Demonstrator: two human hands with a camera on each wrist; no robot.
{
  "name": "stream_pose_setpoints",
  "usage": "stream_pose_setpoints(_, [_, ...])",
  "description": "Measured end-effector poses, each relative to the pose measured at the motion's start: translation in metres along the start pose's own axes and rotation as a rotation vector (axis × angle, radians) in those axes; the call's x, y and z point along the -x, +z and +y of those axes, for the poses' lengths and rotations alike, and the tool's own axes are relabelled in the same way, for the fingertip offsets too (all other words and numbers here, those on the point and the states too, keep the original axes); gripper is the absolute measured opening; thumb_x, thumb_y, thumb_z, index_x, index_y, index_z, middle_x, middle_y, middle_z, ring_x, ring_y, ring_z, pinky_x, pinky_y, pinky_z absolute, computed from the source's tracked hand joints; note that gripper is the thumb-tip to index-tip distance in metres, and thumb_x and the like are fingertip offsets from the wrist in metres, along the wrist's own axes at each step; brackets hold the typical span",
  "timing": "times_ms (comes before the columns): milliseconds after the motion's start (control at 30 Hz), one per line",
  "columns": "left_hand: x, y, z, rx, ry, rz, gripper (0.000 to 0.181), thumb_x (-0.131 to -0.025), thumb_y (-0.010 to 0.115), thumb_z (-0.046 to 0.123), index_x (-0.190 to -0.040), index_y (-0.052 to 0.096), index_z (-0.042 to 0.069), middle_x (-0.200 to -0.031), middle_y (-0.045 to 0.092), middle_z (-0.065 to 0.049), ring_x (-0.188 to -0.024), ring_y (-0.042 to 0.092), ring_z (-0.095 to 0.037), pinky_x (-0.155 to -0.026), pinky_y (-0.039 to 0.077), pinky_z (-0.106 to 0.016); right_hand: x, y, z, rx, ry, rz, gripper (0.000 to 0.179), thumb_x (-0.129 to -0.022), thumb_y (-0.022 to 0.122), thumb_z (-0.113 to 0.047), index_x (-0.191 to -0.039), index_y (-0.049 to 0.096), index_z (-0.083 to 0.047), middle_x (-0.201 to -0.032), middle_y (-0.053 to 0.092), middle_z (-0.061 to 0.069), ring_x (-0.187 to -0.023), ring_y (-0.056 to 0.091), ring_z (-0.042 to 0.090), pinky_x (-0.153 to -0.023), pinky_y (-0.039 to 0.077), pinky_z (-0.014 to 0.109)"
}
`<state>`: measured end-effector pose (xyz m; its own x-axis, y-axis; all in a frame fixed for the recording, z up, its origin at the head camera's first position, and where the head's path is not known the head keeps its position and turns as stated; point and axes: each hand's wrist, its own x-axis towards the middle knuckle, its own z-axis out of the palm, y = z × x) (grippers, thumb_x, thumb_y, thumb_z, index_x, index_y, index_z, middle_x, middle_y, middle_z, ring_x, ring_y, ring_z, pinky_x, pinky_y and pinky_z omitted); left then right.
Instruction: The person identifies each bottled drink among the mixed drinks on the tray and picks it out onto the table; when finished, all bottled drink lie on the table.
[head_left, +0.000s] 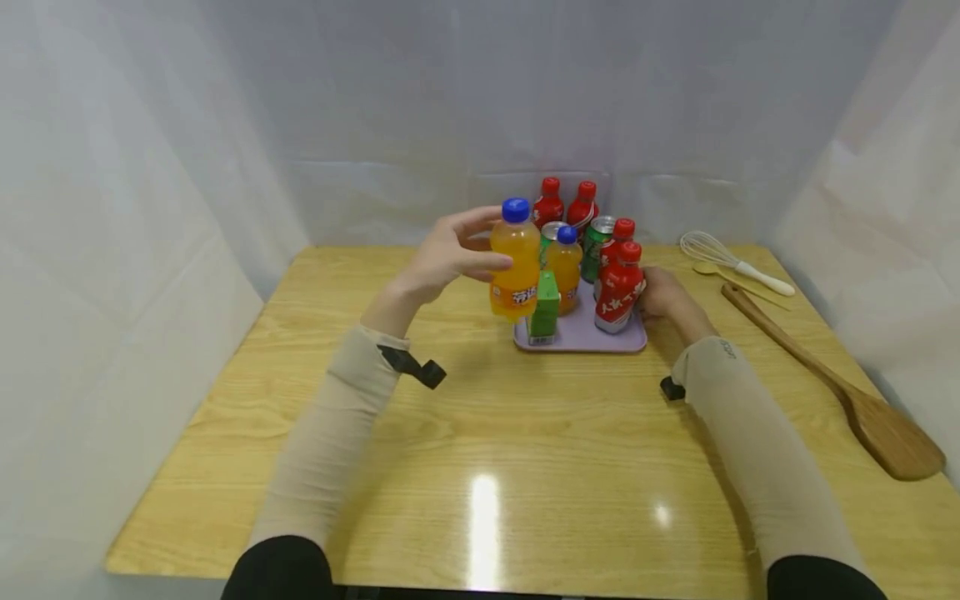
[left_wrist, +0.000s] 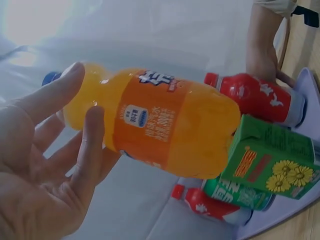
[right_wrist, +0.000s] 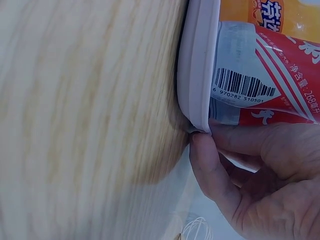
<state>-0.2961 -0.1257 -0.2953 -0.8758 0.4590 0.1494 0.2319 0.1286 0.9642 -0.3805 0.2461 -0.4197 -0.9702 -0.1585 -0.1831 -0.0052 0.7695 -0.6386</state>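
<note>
Left hand (head_left: 450, 255) grips orange bottle (head_left: 513, 260), long axis near vertical, blue cap (head_left: 516, 210) up. Right hand (head_left: 663, 297) pinches lilac tray (head_left: 588, 342) at right. Green carton (head_left: 546, 308) stands just right of bottle.

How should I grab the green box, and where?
Probably pinch the green box by its opposite flat sides, coming from the front: it stands upright near the front edge of the tray, while an orange bottle stands behind it.

Head view facing down-forward, close wrist views seemingly sideways, tray (head_left: 577, 338) shared
</note>
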Motion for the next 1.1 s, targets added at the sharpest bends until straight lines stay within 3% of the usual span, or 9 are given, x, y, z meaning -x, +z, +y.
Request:
stream_pose_setpoints(200, [-0.004, -0.029, -0.01, 0.034, -0.006, -0.026, 0.063, -0.091, 0.074, 0.0, -0.15, 0.057, 0.012, -0.147, 0.065, -0.011, -0.126, 0.068, -0.027, -0.089, 0.065, -0.037, 0.001, -0.001, -0.001, -0.016, 0.021, -0.012, 0.053, -0.086, 0.056, 0.011, -0.139, 0.048, 0.013, -0.114, 0.06, 0.039, -0.054, 0.065, 0.016, -0.051, 0.063, 0.036])
stream_pose_setpoints(400, [-0.006, -0.062, -0.024, 0.098, 0.019, -0.056, 0.059, -0.093, 0.067, -0.008, -0.147, 0.059, 0.014, -0.132, 0.073, 0.003, -0.118, 0.069, -0.02, -0.092, 0.062, -0.033, 0.003, -0.003, -0.002, -0.018, 0.05, -0.038, 0.06, -0.094, 0.058, 0.005, -0.15, 0.04, 0.012, -0.127, 0.057, 0.041, -0.061, 0.067, 0.018, -0.056, 0.064, 0.035])
stream_pose_setpoints(500, [-0.009, -0.078, -0.031, 0.108, 0.004, -0.042, 0.057, -0.094, 0.065, -0.01, -0.145, 0.06, 0.016, -0.127, 0.074, 0.008, -0.117, 0.069, -0.019, -0.091, 0.063, -0.032, 0.004, -0.004, -0.002, -0.014, 0.054, -0.042, 0.06, -0.095, 0.058, 0.003, -0.152, 0.039, 0.011, -0.13, 0.056, 0.041, -0.064, 0.068, 0.019, -0.057, 0.065, 0.035])
stream_pose_setpoints(700, [-0.015, -0.105, -0.047, 0.08, -0.054, 0.042, 0.057, -0.096, 0.068, -0.007, -0.146, 0.058, 0.018, -0.136, 0.069, 0.003, -0.123, 0.065, -0.02, -0.094, 0.062, -0.03, 0.004, -0.004, -0.003, -0.014, 0.045, -0.04, 0.058, -0.095, 0.057, 0.004, -0.15, 0.041, 0.012, -0.129, 0.056, 0.04, -0.067, 0.069, 0.022, -0.058, 0.065, 0.037])
stream_pose_setpoints(833, [-0.017, -0.121, -0.062, 0.058, -0.086, 0.108, 0.058, -0.096, 0.069, -0.006, -0.147, 0.055, 0.017, -0.151, 0.059, -0.007, -0.127, 0.061, -0.021, -0.096, 0.06, -0.026, 0.004, -0.003, -0.004, 0.057, -0.015, -0.008, 0.04, -0.09, 0.054, 0.008, -0.13, 0.055, 0.013, -0.111, 0.063, 0.035, -0.061, 0.067, 0.021, -0.053, 0.063, 0.036])
stream_pose_setpoints(933, [-0.018, -0.134, -0.074, 0.045, -0.112, 0.172, 0.06, -0.096, 0.071, -0.004, -0.148, 0.054, 0.02, -0.154, 0.056, -0.008, -0.126, 0.059, -0.021, -0.096, 0.06, -0.024, 0.004, -0.001, -0.005, 0.095, -0.046, 0.012, 0.031, -0.087, 0.052, 0.01, -0.117, 0.059, 0.011, -0.099, 0.064, 0.031, -0.056, 0.065, 0.019, -0.049, 0.061, 0.035])
stream_pose_setpoints(1100, [-0.02, -0.151, -0.087, 0.013, -0.152, 0.283, 0.061, -0.097, 0.072, 0.002, -0.151, 0.052, 0.023, -0.154, 0.056, -0.007, -0.129, 0.057, -0.02, -0.102, 0.057, -0.029, 0.003, 0.0, -0.005, 0.058, -0.021, 0.007, 0.037, -0.088, 0.051, 0.011, -0.125, 0.058, 0.013, -0.1, 0.064, 0.031, -0.056, 0.065, 0.019, -0.05, 0.061, 0.035])
